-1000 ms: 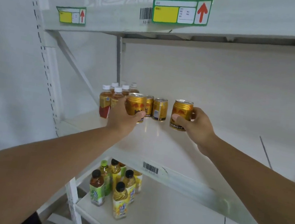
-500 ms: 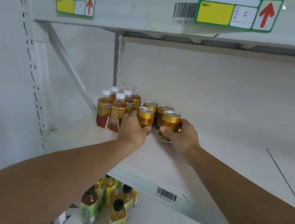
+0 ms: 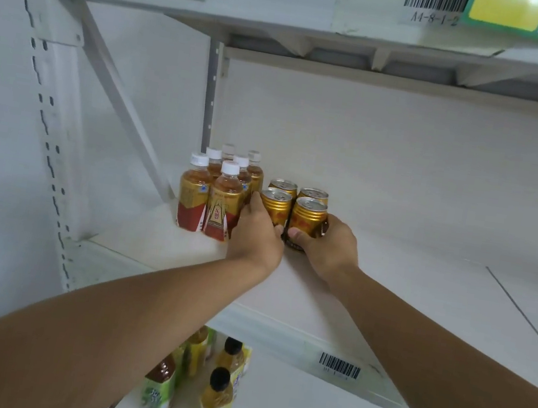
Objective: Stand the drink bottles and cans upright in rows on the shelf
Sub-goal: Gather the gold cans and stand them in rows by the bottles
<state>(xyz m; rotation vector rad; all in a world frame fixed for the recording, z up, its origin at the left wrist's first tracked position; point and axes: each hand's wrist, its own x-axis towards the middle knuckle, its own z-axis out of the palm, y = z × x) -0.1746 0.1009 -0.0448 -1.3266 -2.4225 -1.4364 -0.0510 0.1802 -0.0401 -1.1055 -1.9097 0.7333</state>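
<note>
Several gold cans stand upright on the white shelf (image 3: 420, 294) in a tight block. My left hand (image 3: 256, 233) wraps the front left can (image 3: 276, 205). My right hand (image 3: 327, 243) wraps the front right can (image 3: 307, 218). Two more cans (image 3: 297, 188) stand right behind them. To the left, several tea bottles (image 3: 208, 192) with white caps and gold-red labels stand upright in rows against the back corner.
The shelf stretches bare to the right of the cans. A diagonal brace (image 3: 118, 106) and perforated upright (image 3: 49, 110) bound the left side. The shelf above (image 3: 323, 7) hangs low. Bottles with dark caps (image 3: 216, 397) stand on the lower shelf.
Both hands have pushed their cans back and together until they stand against the two rear cans. The camera has come closer to the shelf.
</note>
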